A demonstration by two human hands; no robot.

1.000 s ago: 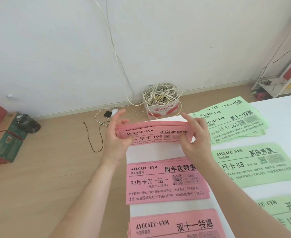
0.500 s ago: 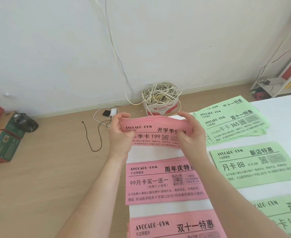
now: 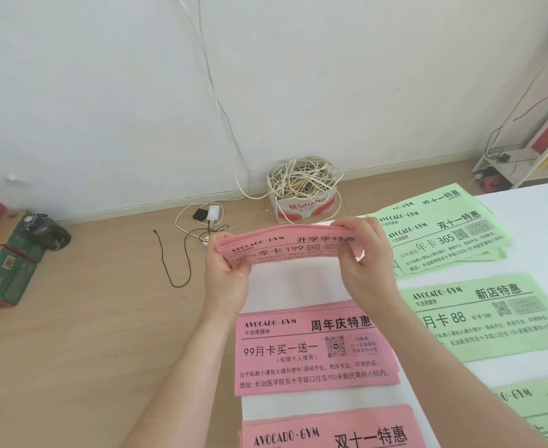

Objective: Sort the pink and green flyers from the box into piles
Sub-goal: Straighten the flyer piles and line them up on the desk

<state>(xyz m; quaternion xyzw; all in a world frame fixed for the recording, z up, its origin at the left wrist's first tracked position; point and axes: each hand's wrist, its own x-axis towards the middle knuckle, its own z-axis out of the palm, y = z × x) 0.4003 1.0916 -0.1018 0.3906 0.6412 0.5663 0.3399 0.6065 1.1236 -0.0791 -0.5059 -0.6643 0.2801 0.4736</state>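
White table is filling the right half of the view, wood floor is running along its left.

Nearest: pink pile is lying flat at the bottom edge, partly cut off. Green pile is lying to its right, also cut off.

Next row out: second pink pile is lying flat and square to the table edge. Second green pile is lying beside it, with the right forearm crossing between the 2.

Far row: third green pile is sitting fanned, its sheets skewed against each other.

Room: black cord is trailing over the floor. White charger is lying near the skirting. Carton of tangled cables is standing against the white wall, with 1 cable running up the wall. Green crate with a dark object on it is sitting at far left. A low shelf is standing at far right.

Hands: both are holding the pink flyer stack up clear of the table, above the far left bare patch, print facing the camera, stack bowing slightly. Left hand is gripping the left end, thumb on the printed face, fingers behind. Right hand is pinching the right end, fingers curling over the top edge. Both forearms are reaching in from the bottom.
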